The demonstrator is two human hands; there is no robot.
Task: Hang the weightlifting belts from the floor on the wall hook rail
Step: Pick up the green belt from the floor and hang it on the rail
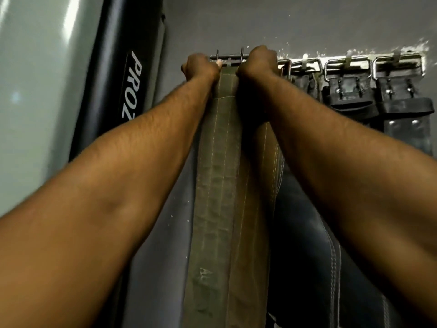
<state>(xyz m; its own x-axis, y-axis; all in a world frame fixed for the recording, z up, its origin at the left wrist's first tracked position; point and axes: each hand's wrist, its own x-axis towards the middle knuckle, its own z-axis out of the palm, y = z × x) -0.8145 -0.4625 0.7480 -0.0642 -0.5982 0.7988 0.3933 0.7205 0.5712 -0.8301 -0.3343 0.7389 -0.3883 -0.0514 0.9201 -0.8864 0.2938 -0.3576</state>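
Seemingly well along, the olive belt (218, 162) hangs down between the forearms, its buckle end gripped by the left hand (201, 67) and right hand (257, 62), both curled tight, at the wall hook rail (322, 61), not visibly hooked yet, while dark belts (350, 100) hang farther right.

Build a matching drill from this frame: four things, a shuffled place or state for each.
Things: 1 olive belt; 2 left hand; 3 black belts; 4 lettered pad.
States: A far left of frame; B hung on hooks at right; C grips the olive belt's top left; D hangs down mid-frame.
Pairs: 1-D, 2-C, 3-B, 4-A.
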